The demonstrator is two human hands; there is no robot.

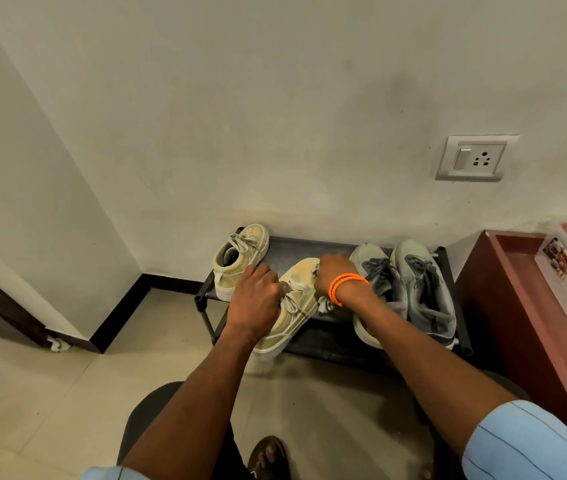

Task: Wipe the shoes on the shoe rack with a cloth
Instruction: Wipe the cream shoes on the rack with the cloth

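Both hands grip one yellow shoe (296,306) (toe toward the wall).

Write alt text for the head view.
A person's left hand holds a yellowish shoe on a black shoe rack while the right hand wipes its toe with a cloth. Another yellowish shoe and two grey shoes sit alongside.

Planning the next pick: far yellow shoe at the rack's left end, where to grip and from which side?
Grip the far yellow shoe at its heel collar, coming from the front and above. It stands upright, toe to the wall, so the open ankle mouth faces the person and lets fingers hook inside. The wall blocks the toe side, and the left hand holds the near yellow shoe to its right; the rack's open left end also allows approach.
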